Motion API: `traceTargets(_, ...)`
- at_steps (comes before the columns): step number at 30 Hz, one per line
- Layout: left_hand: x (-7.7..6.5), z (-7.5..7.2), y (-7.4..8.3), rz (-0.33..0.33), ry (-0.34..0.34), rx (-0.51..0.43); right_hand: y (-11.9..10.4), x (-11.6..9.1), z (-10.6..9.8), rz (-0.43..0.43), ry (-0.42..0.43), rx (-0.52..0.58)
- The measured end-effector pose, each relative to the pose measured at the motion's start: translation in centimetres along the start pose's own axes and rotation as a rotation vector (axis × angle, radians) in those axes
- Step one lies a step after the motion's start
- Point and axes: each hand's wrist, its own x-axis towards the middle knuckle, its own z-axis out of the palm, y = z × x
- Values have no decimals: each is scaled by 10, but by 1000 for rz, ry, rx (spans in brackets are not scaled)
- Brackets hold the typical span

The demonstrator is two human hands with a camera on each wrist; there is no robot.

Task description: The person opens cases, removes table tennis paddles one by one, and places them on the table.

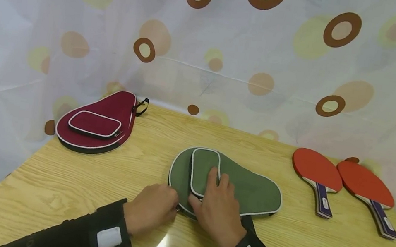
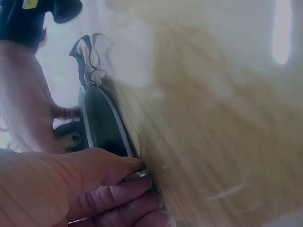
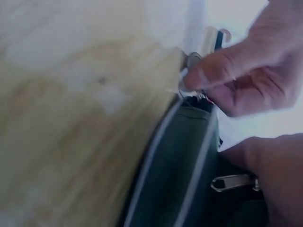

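Observation:
A green padded paddle case [image 1: 253,187] with white piping lies flat on the table, its wide end to the left. At that end's near edge, my left hand [image 1: 153,209] pinches a metal zipper pull [image 2: 137,175] between thumb and fingers. My right hand [image 1: 218,209] rests on the case, its fingers extended over the small raised pocket [image 1: 204,168] and its thumb at the pocket's near edge. Close to that thumb in the right wrist view hangs the pocket's own zipper pull [image 3: 232,182]. A dark strap [image 2: 80,59] sticks out from the case's side.
A dark red case [image 1: 110,107] with a black loop lies at the back left of the wooden table [image 1: 73,182]. Two red table tennis paddles [image 1: 316,168] lie at the right, handles toward me. A patterned curtain [image 1: 210,33] hangs behind the table and along its left side.

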Motion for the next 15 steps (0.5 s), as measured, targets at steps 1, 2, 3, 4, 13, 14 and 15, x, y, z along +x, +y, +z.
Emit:
traceTargets(1, 1, -1, -1, -5, 3, -9, 2, 1, -1, 0, -24, 6)
traceTargets(2, 1, -1, -1, -8, 5, -17, 5, 1, -3, 1, -51, 12)
traceTargets(3, 2, -1, -2, -9, 8, -26, 7, 2, -5, 3, -82, 18)
traceTargets(4, 2, -2, -2, -9, 11, -34, 10, 3, -6, 2, -114, 25)
traceTargets(13, 3, -2, -5, 32, 11, -37, 29, 8, -15, -49, -245, 113)
traceTargets(14, 3, -2, -7, 22, 18, -33, 31, 8, -16, -55, -254, 124)
traceTargets(15, 3, -3, -10, 8, 23, -34, 34, 8, -17, -61, -264, 135)
